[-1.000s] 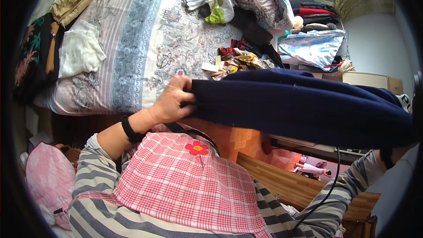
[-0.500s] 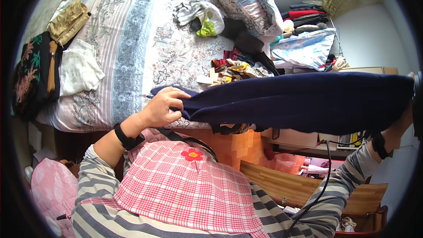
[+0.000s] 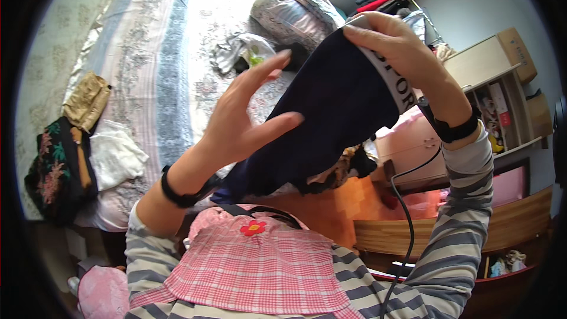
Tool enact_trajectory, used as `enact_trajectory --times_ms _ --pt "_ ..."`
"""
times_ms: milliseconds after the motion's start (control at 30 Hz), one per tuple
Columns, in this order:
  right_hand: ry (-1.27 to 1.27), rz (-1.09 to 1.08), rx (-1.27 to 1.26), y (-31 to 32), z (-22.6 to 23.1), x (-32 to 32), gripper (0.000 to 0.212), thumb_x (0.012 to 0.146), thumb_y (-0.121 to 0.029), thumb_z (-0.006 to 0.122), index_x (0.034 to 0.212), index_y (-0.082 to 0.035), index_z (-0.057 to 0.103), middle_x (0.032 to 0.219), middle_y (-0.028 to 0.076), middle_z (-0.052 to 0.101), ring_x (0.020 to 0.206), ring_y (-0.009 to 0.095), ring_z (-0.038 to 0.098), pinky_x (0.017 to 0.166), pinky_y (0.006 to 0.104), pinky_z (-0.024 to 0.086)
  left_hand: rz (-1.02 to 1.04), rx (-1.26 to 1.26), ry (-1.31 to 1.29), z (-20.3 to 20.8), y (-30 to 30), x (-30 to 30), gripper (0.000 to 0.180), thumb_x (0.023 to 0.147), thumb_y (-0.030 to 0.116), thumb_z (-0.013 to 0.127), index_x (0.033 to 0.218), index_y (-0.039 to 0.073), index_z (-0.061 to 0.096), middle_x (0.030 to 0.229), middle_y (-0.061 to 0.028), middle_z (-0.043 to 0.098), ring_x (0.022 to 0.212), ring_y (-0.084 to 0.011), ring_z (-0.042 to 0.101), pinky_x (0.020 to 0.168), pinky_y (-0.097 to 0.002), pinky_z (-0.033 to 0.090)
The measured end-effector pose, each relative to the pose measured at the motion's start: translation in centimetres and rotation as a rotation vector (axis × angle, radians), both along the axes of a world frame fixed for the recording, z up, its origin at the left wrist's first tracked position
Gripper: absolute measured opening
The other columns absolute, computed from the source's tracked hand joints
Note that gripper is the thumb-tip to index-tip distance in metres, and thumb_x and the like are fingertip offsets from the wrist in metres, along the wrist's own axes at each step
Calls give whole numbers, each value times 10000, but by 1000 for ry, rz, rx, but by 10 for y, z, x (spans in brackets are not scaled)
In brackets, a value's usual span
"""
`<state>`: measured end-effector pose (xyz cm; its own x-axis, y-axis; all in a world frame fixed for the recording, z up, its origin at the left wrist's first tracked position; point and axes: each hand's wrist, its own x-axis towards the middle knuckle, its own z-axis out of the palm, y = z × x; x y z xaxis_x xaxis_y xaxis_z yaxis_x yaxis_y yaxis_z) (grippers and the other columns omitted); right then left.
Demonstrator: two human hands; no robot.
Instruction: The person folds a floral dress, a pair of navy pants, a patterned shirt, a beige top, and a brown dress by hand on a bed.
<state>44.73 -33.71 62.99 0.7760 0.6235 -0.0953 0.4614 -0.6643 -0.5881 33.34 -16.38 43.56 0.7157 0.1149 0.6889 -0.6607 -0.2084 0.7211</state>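
Note:
Navy leggings (image 3: 331, 94) with a pale, lettered waistband hang in front of me, slanting from upper right down to the bed's near edge. My right hand (image 3: 407, 50) pinches the waistband at its upper corner, thumb in front. Over the left side of the leggings, my left hand (image 3: 242, 115) is raised with thumb and fingers spread, holding nothing. Whether its palm touches the cloth I cannot tell. The lower end of the leggings passes behind my left forearm.
The patterned bed (image 3: 171, 53) bears a rumpled quilt (image 3: 295, 12) and a white-and-green cloth (image 3: 248, 50). Folded white cloth (image 3: 118, 153), a tan garment (image 3: 87, 100) and dark floral clothing (image 3: 50, 165) lie at its left. A black cable (image 3: 409, 212) hangs near my right arm.
My right hand has come in from the far right, bringing the waistband nearer and higher. The left hand has let go of the leggings and spread its fingers. The view has shifted.

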Motion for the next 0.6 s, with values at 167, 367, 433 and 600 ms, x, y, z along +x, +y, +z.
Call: enact_trajectory --times_ms 167,367,433,600 --pt "198 -29 189 17 -33 -6 298 903 -301 625 1019 -27 641 827 3 654 671 37 616 564 159 499 21 -12 74 43 -15 18 669 772 172 762 1340 49 430 1062 -113 624 1007 -186 594 885 -313 468" --pt "601 -10 406 8 -29 5 437 925 -439 517 994 -27 644 770 22 667 585 52 630 511 160 515 -231 -336 144 64 -8 31 339 805 61 709 1108 -30 587 881 -100 679 792 -104 639 713 -227 523" --pt "604 56 485 4 -23 8 346 920 -316 549 1039 -3 637 809 44 679 594 62 638 512 159 518 -247 -339 119 74 -3 30 286 800 61 721 1058 -24 633 902 -78 686 793 -97 636 725 -224 523" --pt "331 113 570 -18 -5 28 285 858 -121 645 1120 -10 634 884 82 683 646 89 647 583 184 531 -108 -269 89 92 25 29 219 839 52 681 1050 -4 667 906 -33 690 818 -73 623 761 -190 488"
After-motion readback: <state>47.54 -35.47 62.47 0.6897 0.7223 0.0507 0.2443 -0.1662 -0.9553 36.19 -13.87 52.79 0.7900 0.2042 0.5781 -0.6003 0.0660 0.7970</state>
